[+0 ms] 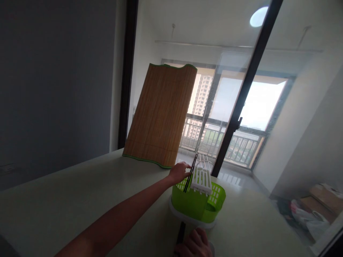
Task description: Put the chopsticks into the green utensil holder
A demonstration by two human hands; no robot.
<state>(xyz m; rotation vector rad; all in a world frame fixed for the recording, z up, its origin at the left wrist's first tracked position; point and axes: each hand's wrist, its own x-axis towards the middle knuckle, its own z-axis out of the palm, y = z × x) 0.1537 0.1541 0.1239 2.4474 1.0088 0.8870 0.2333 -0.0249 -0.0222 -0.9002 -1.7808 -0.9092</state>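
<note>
My left hand (180, 173) is closed on a pair of dark chopsticks (194, 163), which slant upright with their lower ends inside the bright green utensil holder (189, 204). That holder has perforated walls and a whitish base tray (179, 216). A white slotted rack (202, 178) sits on its top, just right of the chopsticks. Low in the view, in front of the holder, my right hand (195, 244) is wrapped round a black handle (181, 231). What the handle belongs to is mostly hidden; a greyish edge shows right of the hand.
The pale tabletop (88, 194) spreads beneath everything. A rolled bamboo mat (162, 116) with green edging stands behind my left hand. Beyond the table is a dark-framed glass sliding door (235, 123). Cardboard boxes (321, 207) and plastic bags lie on the floor at right.
</note>
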